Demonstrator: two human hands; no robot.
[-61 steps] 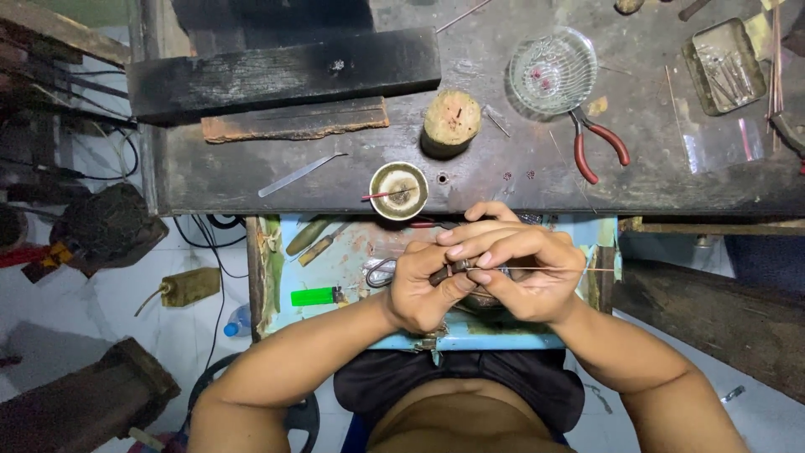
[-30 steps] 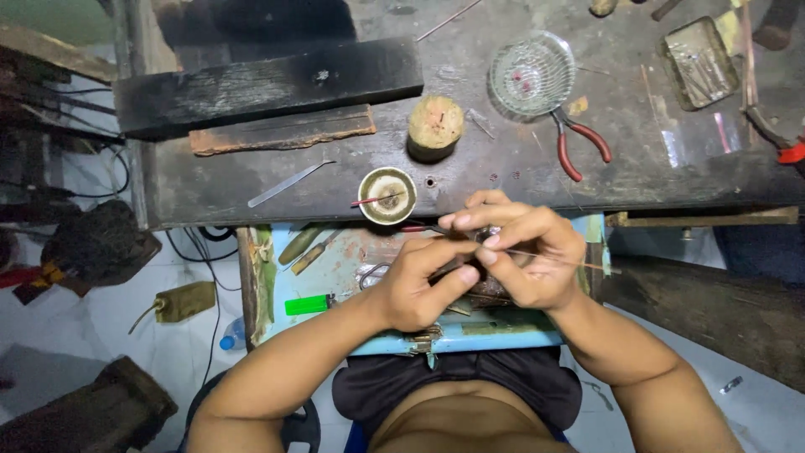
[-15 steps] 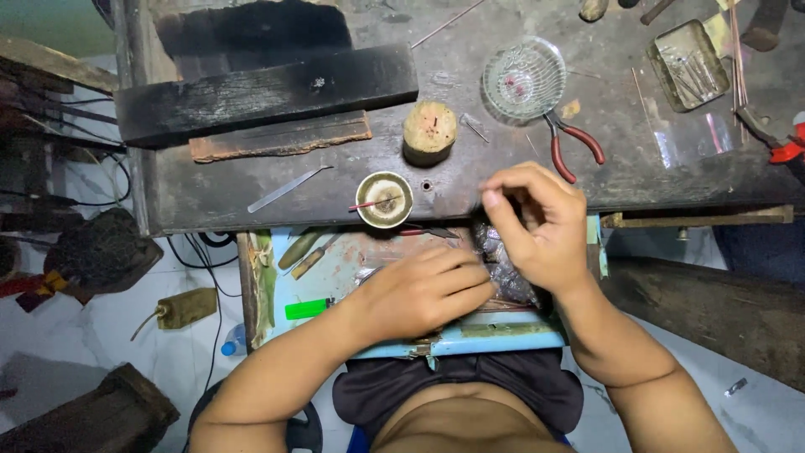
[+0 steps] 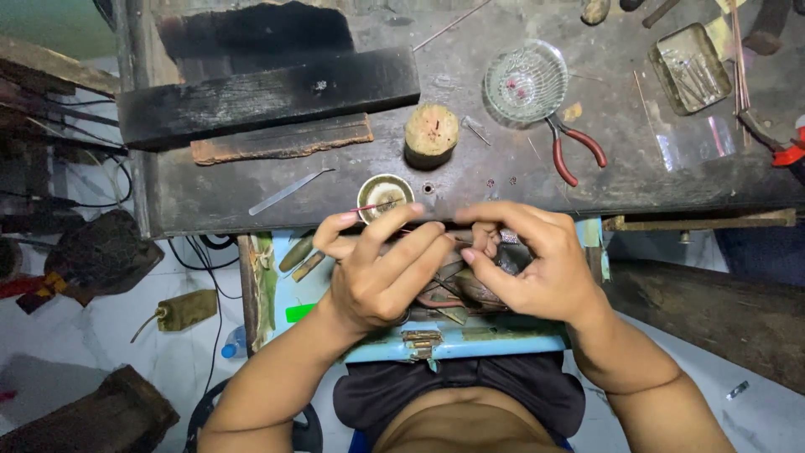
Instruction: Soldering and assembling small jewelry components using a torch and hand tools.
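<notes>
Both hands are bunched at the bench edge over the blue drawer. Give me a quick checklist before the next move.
1. Left hand and right hand both on the small workpiece: ok, fingertips meet at the bench edge.
2. Workpiece itself visible: cannot tell, fingers hide it.
3. Open light-blue drawer under the hands to catch drops: ok.
4. Small round brass dish within reach: ok, just beyond the left fingers.
5. Red-handled pliers free: ok, lying untouched on the dark wooden bench.

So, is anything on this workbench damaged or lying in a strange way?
The brown strip below the black block has ragged, chipped edges. The red-handled pliers lie with handles splayed. Nothing looks spilled.
</notes>
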